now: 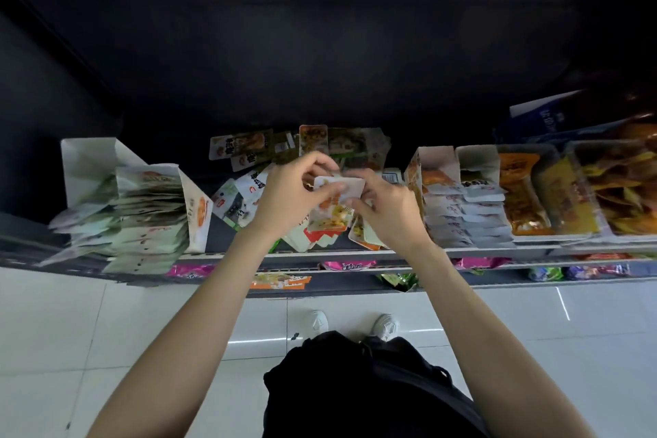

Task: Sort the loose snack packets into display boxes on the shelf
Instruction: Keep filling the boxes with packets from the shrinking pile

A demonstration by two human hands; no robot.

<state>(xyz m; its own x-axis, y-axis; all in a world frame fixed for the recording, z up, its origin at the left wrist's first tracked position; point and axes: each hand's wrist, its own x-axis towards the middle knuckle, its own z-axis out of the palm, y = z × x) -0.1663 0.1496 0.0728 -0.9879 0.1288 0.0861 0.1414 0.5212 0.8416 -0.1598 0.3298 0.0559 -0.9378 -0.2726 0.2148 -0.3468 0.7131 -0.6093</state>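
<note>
Packets point(334, 204) held in a small stack by both the left hand point(284, 195) and right hand point(385, 204) above the loose pile point(249, 171) could slip and scatter, or land in the wrong display box point(160, 203).

glossy plastic snack packets point(332, 213), matt white cardboard display boxes point(193, 203), shiny white floor tiles point(586, 313).

Shop: shelf point(320, 254) stocked with snack display boxes point(437, 167), tiled floor point(71, 331).
</note>
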